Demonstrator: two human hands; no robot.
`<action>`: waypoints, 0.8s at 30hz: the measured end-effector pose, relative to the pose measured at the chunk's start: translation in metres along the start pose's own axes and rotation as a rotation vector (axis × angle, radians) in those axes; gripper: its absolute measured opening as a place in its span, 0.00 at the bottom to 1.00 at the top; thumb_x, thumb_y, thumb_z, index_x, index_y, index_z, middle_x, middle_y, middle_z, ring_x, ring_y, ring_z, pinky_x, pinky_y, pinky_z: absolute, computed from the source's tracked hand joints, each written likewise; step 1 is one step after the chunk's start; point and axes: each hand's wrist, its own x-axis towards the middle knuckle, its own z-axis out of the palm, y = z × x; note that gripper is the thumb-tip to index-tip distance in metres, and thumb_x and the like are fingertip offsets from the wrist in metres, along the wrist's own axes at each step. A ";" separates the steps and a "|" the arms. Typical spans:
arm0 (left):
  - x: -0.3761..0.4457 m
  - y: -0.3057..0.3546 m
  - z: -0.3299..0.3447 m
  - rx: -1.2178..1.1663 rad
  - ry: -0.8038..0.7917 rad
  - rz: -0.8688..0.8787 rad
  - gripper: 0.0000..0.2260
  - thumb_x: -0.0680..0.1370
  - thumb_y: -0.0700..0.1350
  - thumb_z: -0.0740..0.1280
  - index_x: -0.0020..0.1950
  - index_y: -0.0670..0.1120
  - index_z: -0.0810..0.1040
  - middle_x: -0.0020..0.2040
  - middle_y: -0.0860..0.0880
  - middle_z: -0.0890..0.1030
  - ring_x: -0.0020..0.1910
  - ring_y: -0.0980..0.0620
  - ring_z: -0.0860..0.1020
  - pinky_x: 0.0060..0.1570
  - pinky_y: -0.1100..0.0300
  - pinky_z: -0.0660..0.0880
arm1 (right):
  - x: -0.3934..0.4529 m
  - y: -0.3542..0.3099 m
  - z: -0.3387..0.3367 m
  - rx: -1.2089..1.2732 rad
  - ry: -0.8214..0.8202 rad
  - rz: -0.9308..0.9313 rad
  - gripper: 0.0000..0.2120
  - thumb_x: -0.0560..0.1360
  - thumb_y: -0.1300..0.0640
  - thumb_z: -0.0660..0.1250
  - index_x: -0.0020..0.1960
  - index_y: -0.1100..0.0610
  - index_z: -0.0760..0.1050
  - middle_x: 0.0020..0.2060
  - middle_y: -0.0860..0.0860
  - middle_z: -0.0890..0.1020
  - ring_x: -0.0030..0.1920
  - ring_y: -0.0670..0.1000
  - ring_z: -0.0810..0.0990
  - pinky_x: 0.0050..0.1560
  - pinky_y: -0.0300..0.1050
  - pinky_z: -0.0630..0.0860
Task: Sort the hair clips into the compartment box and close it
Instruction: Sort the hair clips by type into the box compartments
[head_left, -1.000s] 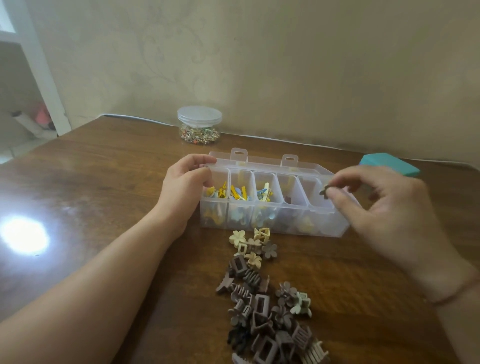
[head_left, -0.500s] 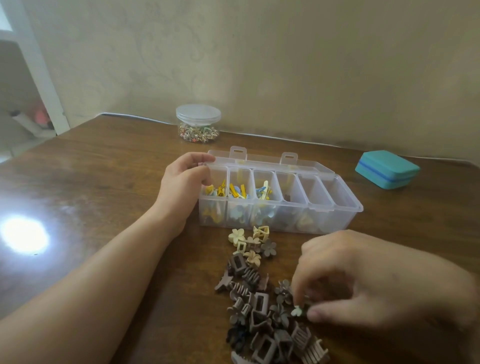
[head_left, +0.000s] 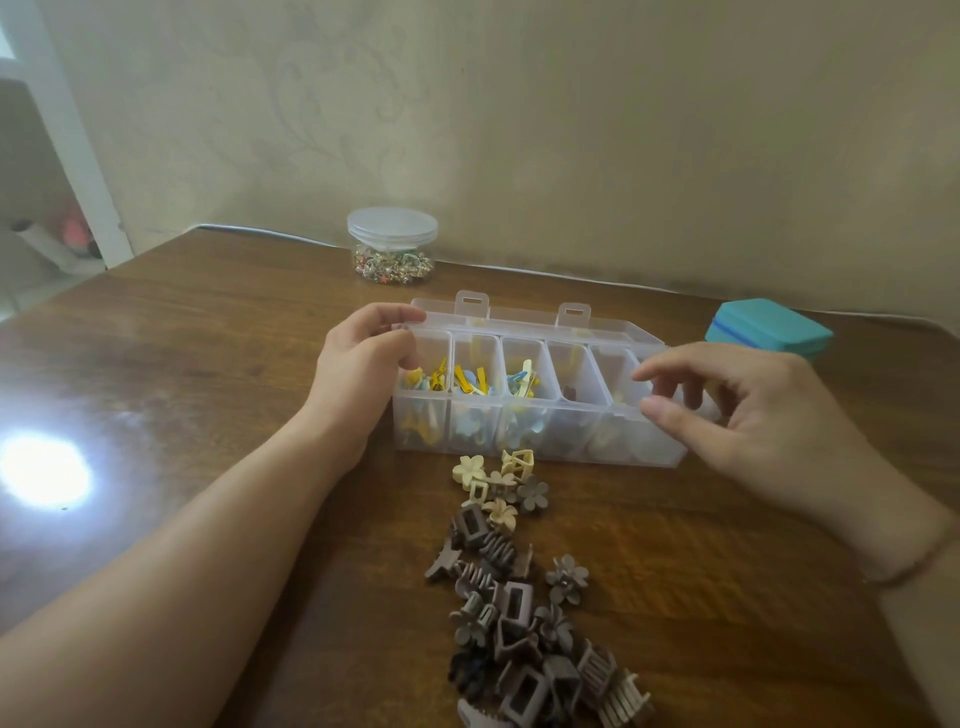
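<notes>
The box (head_left: 535, 395) lies open on the surface (head_left: 208, 405), its lid folded back behind it and two latch tabs standing up along the far edge. The left compartments hold yellow and blue clips; the ones further right look thinly filled. Just in front of the box is the pile of clips (head_left: 519, 587): cream flower shapes nearest the box, brown and grey claw clips trailing away from it.

The left hand (head_left: 358, 374) grips the box's left end, fingers curled over the rim and thumb on the outer wall. The right hand (head_left: 748, 415) hovers over the box's right end with fingers loosely spread and thumb apart from them; it seems to hold nothing.

The clips look light, hard plastic, so a thumb-and-forefinger pinch across the body should lift one. The toothed claws probably snag on each other in the pile, so one may drag its neighbours. Flower clips are best taken by the petals. The box is thin, clear and light, likely to slide when bumped, which is why a steadying grip at its end makes sense.
</notes>
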 end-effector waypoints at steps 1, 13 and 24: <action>0.000 0.000 0.000 -0.003 0.003 0.000 0.21 0.58 0.42 0.62 0.48 0.53 0.84 0.56 0.50 0.81 0.60 0.42 0.78 0.64 0.40 0.74 | -0.001 -0.003 -0.002 0.017 0.022 -0.028 0.10 0.73 0.52 0.71 0.50 0.39 0.74 0.39 0.37 0.78 0.45 0.41 0.77 0.38 0.29 0.72; 0.000 -0.001 0.000 -0.003 0.010 0.004 0.21 0.58 0.42 0.62 0.48 0.53 0.84 0.54 0.49 0.81 0.59 0.42 0.79 0.63 0.41 0.75 | -0.010 -0.031 0.020 -0.039 -0.609 -0.362 0.10 0.75 0.43 0.68 0.56 0.40 0.75 0.54 0.35 0.75 0.56 0.37 0.74 0.54 0.41 0.76; 0.001 -0.002 0.000 -0.004 0.001 0.016 0.21 0.59 0.42 0.63 0.49 0.52 0.83 0.55 0.48 0.81 0.59 0.40 0.79 0.61 0.43 0.76 | -0.008 -0.022 0.007 0.063 -0.443 -0.281 0.12 0.72 0.48 0.71 0.55 0.41 0.76 0.47 0.36 0.79 0.49 0.41 0.79 0.46 0.33 0.75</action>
